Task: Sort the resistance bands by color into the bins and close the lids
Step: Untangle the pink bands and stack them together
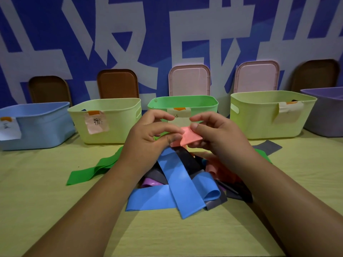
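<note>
Both hands hold a folded pink band (pixel 189 136) above the pile. My left hand (pixel 150 134) pinches its left end and my right hand (pixel 213 132) pinches its right end. Under them lies a heap of bands: blue (pixel 178 184), black (pixel 187 160), grey (pixel 157 176), purple (pixel 149 182), more pink (pixel 216 168) and a long green band (pixel 92 169) trailing left. Behind stand open labelled bins: blue (pixel 37 125), pale yellow (pixel 113 125), green (pixel 182 102), another pale yellow (pixel 267 119) and purple (pixel 326 115).
Lids lean on the wall behind the bins: brown (pixel 49 89), brown (pixel 117 84), pink (pixel 189 80), pink (pixel 257 76) and a dark brown one (pixel 314 75). A grey band (pixel 268 146) lies near the right yellow bin. The yellow-green tabletop (pixel 46 201) spreads around the pile.
</note>
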{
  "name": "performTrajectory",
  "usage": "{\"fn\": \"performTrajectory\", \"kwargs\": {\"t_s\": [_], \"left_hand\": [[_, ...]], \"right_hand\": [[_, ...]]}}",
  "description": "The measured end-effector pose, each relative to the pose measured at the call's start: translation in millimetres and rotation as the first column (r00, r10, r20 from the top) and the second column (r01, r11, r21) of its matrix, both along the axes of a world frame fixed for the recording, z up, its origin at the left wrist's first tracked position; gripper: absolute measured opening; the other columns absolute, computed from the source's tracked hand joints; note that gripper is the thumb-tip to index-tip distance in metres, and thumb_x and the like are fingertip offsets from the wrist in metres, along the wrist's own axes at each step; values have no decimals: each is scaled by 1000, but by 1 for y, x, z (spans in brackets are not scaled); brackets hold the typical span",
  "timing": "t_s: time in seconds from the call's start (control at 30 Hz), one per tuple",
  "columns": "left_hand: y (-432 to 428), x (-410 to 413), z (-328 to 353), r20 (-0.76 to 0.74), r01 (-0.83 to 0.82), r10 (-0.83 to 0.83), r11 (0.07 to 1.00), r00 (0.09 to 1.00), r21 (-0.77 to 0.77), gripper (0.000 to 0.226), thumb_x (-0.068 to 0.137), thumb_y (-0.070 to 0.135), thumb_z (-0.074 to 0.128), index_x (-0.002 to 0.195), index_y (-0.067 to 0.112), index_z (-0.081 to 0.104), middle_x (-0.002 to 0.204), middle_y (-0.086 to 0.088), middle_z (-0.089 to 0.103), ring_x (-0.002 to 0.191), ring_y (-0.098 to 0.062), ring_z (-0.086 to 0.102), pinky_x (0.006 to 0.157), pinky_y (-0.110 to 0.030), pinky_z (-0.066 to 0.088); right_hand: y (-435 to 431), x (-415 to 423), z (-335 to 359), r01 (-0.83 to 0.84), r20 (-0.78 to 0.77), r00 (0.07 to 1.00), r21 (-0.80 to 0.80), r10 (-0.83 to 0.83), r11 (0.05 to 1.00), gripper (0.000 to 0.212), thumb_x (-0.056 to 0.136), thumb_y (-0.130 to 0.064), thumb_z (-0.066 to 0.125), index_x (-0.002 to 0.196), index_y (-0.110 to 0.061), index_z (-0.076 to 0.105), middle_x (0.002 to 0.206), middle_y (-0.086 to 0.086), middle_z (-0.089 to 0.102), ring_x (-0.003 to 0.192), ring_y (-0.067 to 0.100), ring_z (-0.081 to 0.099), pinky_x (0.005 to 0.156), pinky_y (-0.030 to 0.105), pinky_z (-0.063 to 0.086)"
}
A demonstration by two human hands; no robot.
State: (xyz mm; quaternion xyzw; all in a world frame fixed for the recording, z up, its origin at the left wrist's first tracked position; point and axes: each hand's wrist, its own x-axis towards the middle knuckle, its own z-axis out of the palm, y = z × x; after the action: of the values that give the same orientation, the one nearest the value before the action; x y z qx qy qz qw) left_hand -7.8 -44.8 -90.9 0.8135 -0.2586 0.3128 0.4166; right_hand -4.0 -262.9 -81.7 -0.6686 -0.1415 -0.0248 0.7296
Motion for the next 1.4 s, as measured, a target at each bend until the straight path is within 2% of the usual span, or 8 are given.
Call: {"fn": "performTrajectory", "kwargs": {"t_s": [0.2, 0.37, 0.53, 0.67, 0.83, 0.93, 1.13, 1.4], "left_hand": [[-5, -1, 1, -93, 23, -43, 979, 995, -203, 9, 103, 21, 70, 100, 28, 76, 93, 11, 73, 91, -9, 69, 79, -23, 55], [-6, -2, 2, -185, 65, -139, 930, 973, -361, 8, 105, 18, 69, 102, 19, 76, 89, 3, 76, 83, -16, 75, 75, -34, 63], [-12, -7, 2, -233, 135, -229, 923, 945, -361, 9, 103, 18, 71, 101, 24, 78, 92, 2, 77, 90, -16, 75, 77, -34, 64], [-13, -9, 4, -236, 168, -257, 925, 937, -341, 12, 105, 22, 66, 104, 20, 78, 98, 0, 77, 96, -21, 76, 82, -39, 66], [-14, -10, 5, -246, 162, -272, 907, 930, -388, 18, 99, 34, 66, 106, 23, 79, 102, -1, 78, 100, -25, 76, 79, -38, 66], [-13, -10, 5, -258, 183, -315, 883, 913, -431, 16, 95, 29, 70, 108, 21, 77, 100, 1, 79, 93, -21, 78, 75, -36, 66], [-14, -10, 5, -280, 197, -380, 834, 882, -515, 13, 98, 13, 71, 110, 15, 74, 103, 0, 80, 92, -22, 79, 73, -40, 67], [-16, -9, 6, -316, 189, -409, 816, 856, -546, 21, 100, 21, 66, 117, 13, 75, 104, -5, 76, 86, -22, 75, 69, -35, 65]], "right_hand": [[0, -5, 7, -136, -81, 984, 210, 156, 968, 31, 105, 5, 53, 127, -9, 70, 99, 17, 80, 86, 23, 82, 66, 30, 63], [5, -9, 7, -118, 19, 993, 112, 117, 987, 28, 101, -9, 70, 129, -8, 68, 112, 14, 82, 95, 19, 81, 81, 32, 66], [6, -4, 0, 116, 138, 985, -116, -100, 986, 7, 101, -27, 75, 103, -21, 77, 84, -4, 75, 72, 8, 68, 62, 31, 61], [3, 2, -3, 210, 247, 953, -114, -177, 971, 6, 98, -29, 79, 99, -22, 80, 92, -3, 76, 75, 4, 64, 60, 19, 56], [2, 6, -4, 202, 309, 940, -161, -145, 966, 6, 100, -27, 77, 100, -24, 82, 95, -4, 80, 84, 7, 71, 77, 29, 62], [3, 6, -6, 185, 311, 942, -170, -125, 968, 8, 102, -28, 75, 101, -25, 83, 95, -4, 81, 88, 12, 75, 80, 33, 65], [1, 6, -5, 204, 319, 937, -170, -142, 964, 10, 103, -26, 74, 97, -23, 82, 90, -5, 80, 83, 9, 74, 74, 27, 63], [0, 8, -6, 253, 376, 912, -197, -165, 947, 8, 103, -30, 73, 100, -27, 80, 92, -10, 78, 90, 9, 73, 77, 25, 63]]}}
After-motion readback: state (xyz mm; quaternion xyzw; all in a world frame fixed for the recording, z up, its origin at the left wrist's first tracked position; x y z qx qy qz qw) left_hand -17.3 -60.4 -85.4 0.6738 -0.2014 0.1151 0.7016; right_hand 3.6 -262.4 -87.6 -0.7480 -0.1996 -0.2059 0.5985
